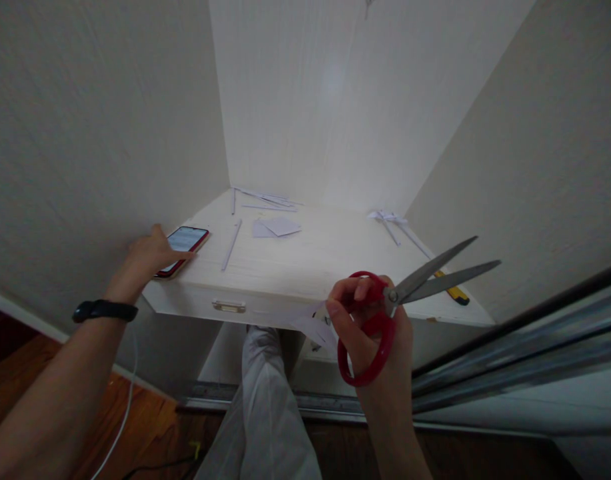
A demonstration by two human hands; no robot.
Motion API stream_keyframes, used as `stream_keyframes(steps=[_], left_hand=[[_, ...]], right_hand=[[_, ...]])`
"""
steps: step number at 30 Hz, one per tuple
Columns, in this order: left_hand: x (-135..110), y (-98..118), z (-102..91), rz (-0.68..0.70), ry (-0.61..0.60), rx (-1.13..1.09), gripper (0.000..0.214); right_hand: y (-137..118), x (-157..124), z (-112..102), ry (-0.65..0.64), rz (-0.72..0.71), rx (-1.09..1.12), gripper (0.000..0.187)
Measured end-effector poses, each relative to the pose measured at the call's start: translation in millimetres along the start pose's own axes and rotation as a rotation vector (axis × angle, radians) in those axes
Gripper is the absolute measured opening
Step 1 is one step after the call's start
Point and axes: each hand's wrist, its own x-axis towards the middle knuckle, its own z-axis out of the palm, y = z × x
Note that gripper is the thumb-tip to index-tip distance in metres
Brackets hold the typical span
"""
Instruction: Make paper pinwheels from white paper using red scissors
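My left hand [152,257] grips a smartphone [189,236] with a red edge and a lit screen, at the left end of the white desk. Its thumb lies across the phone. Raised in front of the desk edge, my right hand [372,327] holds red-handled scissors [420,283], their blades apart and pointing right. A thin white piece of paper [312,327] is also pinched in that hand, near the thumb. On the desktop lie small paper pieces [280,227] and a thin rolled paper stick [232,245].
More paper strips [268,198] lie along the back left of the desk [305,267]. Folded paper pieces [388,218] sit at the back right. A yellow utility knife [455,292] is near the right edge. White walls close in the desk; a white cable [130,400] hangs at left.
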Motion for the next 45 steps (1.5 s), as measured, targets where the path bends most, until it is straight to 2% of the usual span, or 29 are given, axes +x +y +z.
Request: stream_keyframes(steps=[8, 12, 15, 18, 21, 24, 27, 34, 39, 45], left_hand=[[-10.1, 13.3, -7.6, 0.019, 0.019, -0.099, 0.072], [-4.4, 36.5, -12.2, 0.069, 0.005, -0.205, 0.063], [-11.8, 76.6, -22.1, 0.099, -0.049, -0.301, 0.04], [-35.4, 133.9, -39.9, 0.142, -0.17, -0.416, 0.025], [-62.1, 185.5, -57.2, 0.228, -0.283, -0.698, 0.008], [-78.4, 211.0, -66.8, 0.215, -0.353, -0.808, 0.007], [-83.5, 214.1, -70.0, 0.209, -0.32, -0.819, 0.012], [-88.0, 212.0, -71.9, 0.19, -0.224, -0.684, 0.012], [-94.9, 217.2, -73.0, 0.173, -0.126, -0.715, 0.012], [-99.1, 223.3, -71.7, 0.21, -0.07, -0.688, 0.015]], right_hand=[[-2.2, -0.6, 2.1, -0.018, 0.034, -0.001, 0.03], [1.5, -1.0, 2.1, -0.036, 0.066, 0.038, 0.03], [6.6, -0.9, 4.3, -0.104, 0.081, 0.055, 0.028], [9.7, -1.3, 8.6, -0.152, 0.057, 0.053, 0.028], [9.3, -2.7, 12.7, -0.179, 0.026, 0.065, 0.03], [6.6, -4.7, 15.3, -0.191, 0.007, 0.077, 0.03], [3.7, -6.0, 17.7, -0.17, -0.002, 0.084, 0.031], [1.2, -6.6, 21.5, -0.147, -0.032, 0.064, 0.033], [-0.8, -9.1, 18.7, -0.185, -0.019, 0.098, 0.031], [-4.0, -8.9, 22.5, -0.147, -0.044, 0.112, 0.032]])
